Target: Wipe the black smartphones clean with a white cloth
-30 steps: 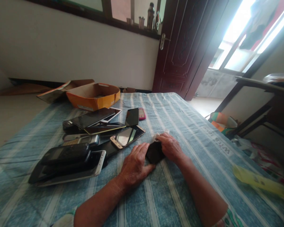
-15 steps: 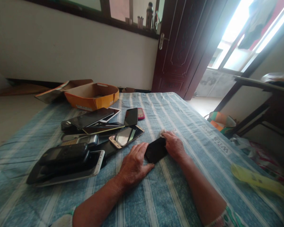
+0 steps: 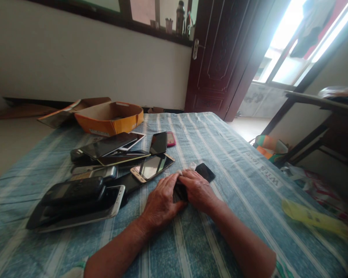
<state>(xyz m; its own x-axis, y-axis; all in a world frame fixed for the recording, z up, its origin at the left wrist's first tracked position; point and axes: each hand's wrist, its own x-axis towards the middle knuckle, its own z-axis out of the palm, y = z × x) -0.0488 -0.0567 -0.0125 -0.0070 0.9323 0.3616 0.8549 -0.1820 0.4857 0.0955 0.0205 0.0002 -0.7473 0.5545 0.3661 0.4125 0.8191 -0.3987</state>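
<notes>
A black mobile phone (image 3: 205, 172) lies on the striped cloth, its middle covered by my hands. My left hand (image 3: 161, 199) grips its left end between thumb and fingers. On top of the phone, my right hand (image 3: 197, 190) presses a crumpled white tissue (image 3: 192, 166) against the surface; only a bit of the tissue shows past the fingertips. Left of my hands a gold-framed smartphone (image 3: 152, 168) rests on other dark phones. Nearer me on that side, a thick black device (image 3: 72, 191) sits on a white-edged phone (image 3: 118, 200).
Behind the phone pile stands an open orange cardboard box (image 3: 110, 121). A dark phone (image 3: 158, 143) lies beside a small pink-edged item (image 3: 171, 139). At the right edge of the cloth-covered table (image 3: 237, 231) is a yellow wrapper (image 3: 313, 216). A dark red door (image 3: 214, 58) stands beyond.
My right hand has slid left along the phone with the tissue, toward my left hand, uncovering the phone's right end. My left hand keeps its hold. The view has shifted slightly.
</notes>
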